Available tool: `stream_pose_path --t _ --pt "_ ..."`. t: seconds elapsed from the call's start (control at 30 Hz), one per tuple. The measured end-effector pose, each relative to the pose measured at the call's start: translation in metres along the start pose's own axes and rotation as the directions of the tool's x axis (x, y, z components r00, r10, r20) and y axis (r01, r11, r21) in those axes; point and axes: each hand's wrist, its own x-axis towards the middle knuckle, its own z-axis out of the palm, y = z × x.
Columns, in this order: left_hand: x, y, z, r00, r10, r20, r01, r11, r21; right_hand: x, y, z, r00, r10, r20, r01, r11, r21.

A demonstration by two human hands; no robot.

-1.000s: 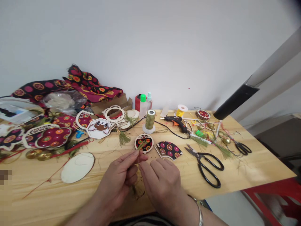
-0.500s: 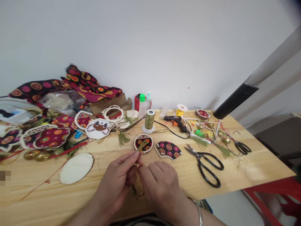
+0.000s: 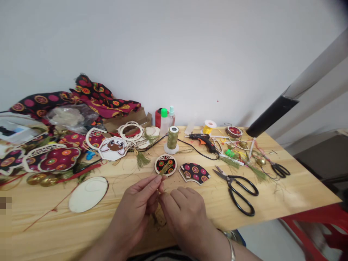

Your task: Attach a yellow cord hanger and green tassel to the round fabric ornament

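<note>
Between thumb and fingertips, my left hand (image 3: 144, 199) pinches a small bundle of olive-green threads, a tassel (image 3: 164, 169) whose loose ends point away from me. My right hand (image 3: 185, 208) is closed close beside it, fingers curled and thumb tip near the tassel's lower end; what it grips is hidden. Just beyond my fingertips lies a round wooden-framed ornament (image 3: 170, 160) with dark patterned fabric. To its right rests a fan-shaped fabric piece (image 3: 196, 173). A spool of olive thread (image 3: 173, 139) stands behind the round ornament.
Black-handled scissors (image 3: 236, 186) lie open at right, with a glue gun (image 3: 203, 140) and its cord farther back. A white oval disc (image 3: 88, 194) lies at left, near piled fabric ornaments (image 3: 60, 158) and cloth (image 3: 106, 99). Smaller scissors (image 3: 280, 170) sit near the right edge.
Both hands keep nearly the same place and grip. The tassel's loose ends have shifted very slightly; the things on the table have not moved.
</note>
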Motion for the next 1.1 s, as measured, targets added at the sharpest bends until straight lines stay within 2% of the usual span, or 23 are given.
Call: stream_pose_path --t 0.1,0.23,0.43,0.53,0.6,0.67,0.7,0.77,0.83,0.9,1.0,1.1 --pt "-0.001 0.001 0.0 1.0 0.003 -0.001 -0.003 1.0 0.004 -0.001 0.0 -0.001 1.0 -0.008 0.03 0.008 1.0 0.002" --pt "0.0 0.001 -0.001 1.0 0.001 -0.012 -0.001 1.0 0.005 -0.002 0.0 0.0 1.0 -0.011 -0.007 0.01 1.0 -0.021" --pt "0.002 -0.002 -0.003 1.0 0.009 -0.002 -0.009 1.0 0.015 -0.002 -0.002 -0.001 0.999 0.004 0.031 -0.005 1.0 0.029" --pt "0.001 -0.002 -0.004 1.0 0.007 0.006 -0.007 1.0 0.023 0.005 0.001 -0.012 0.996 0.087 0.023 -0.089 0.983 0.16" --pt "0.0 -0.002 -0.005 1.0 0.019 0.01 -0.019 0.999 0.03 0.01 0.005 -0.02 0.98 0.2 -0.021 -0.184 0.932 0.313" --pt "-0.001 -0.001 -0.004 0.999 0.031 0.011 -0.031 0.999 0.033 0.015 0.01 -0.023 0.94 0.34 -0.039 -0.276 0.82 0.501" --pt "-0.001 -0.001 -0.004 0.999 0.032 0.01 -0.032 0.999 0.031 0.017 0.014 -0.024 0.91 0.415 -0.002 -0.332 0.731 0.596" --pt "-0.001 0.0 -0.003 1.0 0.028 0.012 -0.028 0.999 0.026 0.02 0.019 -0.021 0.826 0.539 0.163 -0.459 0.476 0.75" --pt "0.0 0.0 -0.002 0.999 0.031 0.011 -0.031 0.999 0.026 0.022 0.024 -0.017 0.731 0.586 0.349 -0.551 0.207 0.808" --pt "0.0 0.0 -0.003 0.999 0.034 0.011 -0.034 0.999 0.028 0.024 0.026 -0.014 0.663 0.594 0.456 -0.58 0.021 0.815" --pt "0.001 -0.002 -0.004 0.999 0.025 0.023 -0.026 0.999 0.033 0.028 0.026 -0.015 0.622 0.596 0.508 -0.578 -0.089 0.811" --pt "0.001 -0.002 -0.005 1.0 0.018 0.012 -0.018 0.999 0.034 0.03 0.026 -0.019 0.634 0.6 0.488 -0.558 -0.082 0.826"
